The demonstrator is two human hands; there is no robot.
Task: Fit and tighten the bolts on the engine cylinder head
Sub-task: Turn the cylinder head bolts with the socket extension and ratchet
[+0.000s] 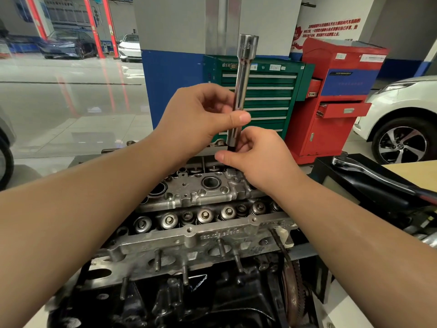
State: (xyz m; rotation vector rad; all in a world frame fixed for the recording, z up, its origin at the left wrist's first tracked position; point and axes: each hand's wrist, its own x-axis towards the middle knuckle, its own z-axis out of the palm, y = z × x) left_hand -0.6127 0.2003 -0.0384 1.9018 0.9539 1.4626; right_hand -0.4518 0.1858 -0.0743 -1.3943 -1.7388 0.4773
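head view: looking down over both my forearms at an engine, workshop floor and cabinets beyond.
left hand (pixel 201 114): raised above the engine, fingers curled round the middle of a long chrome socket (pixel 243 76), thumb pressed across its front.
right hand (pixel 255 157): just below my left, fingertips pinching the lower end of the socket where a dark tip shows; what sits in that end i cannot tell.
long chrome socket: held nearly upright, leaning slightly right toward the top, wider end up, between my two hands and above the far edge of the cylinder head.
cylinder head (pixel 201 192): bare grey casting on top of the black engine block (pixel 189 299), directly under my hands; round bores open along its middle.
valve springs (pixel 203 215): a row of round metal caps along the near side of the head, just behind a flat rail.
studs (pixel 158 260): several threaded pins sticking out of the near face of the head, toward me.
ratchet wrench (pixel 369 172): lying on a black case at my right, well apart from both hands, chrome head pointing left.
desk (pixel 411 170): pale wood surface at the far right, behind the wrench.
green tool cabinet (pixel 267 95): behind the socket, drawers shut.
red tool cabinet (pixel 335 98): just right of the green one, two drawers pulled out.
white car (pixel 402 119): at the right edge, front wheel showing.
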